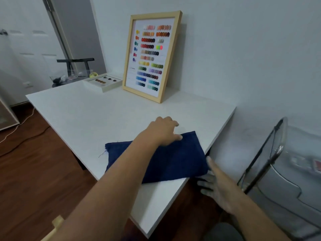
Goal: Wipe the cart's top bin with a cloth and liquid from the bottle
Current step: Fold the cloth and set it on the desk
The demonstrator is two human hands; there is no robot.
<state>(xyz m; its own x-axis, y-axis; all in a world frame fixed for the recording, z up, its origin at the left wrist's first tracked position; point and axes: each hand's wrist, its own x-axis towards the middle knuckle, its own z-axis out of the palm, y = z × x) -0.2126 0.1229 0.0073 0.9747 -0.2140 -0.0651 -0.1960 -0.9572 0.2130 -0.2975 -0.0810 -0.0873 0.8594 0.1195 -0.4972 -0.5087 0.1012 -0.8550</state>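
A folded dark blue cloth (172,160) lies on the white table (97,110) near its right front corner. My left hand (164,130) rests palm down on the cloth's far edge, fingers curled over it. My right hand (217,185) hovers just off the table's right edge, beside the cloth's near corner, fingers spread and holding nothing. At the far right stands the clear plastic cart (284,171) with a metal frame; its top bin is only partly in view. No bottle is visible.
A wooden-framed colour sample chart (151,56) leans on the wall at the table's back. A white box of samples (102,81) lies to its left. A dark chair and glass side table (74,73) stand behind. Cables run over the wooden floor at left.
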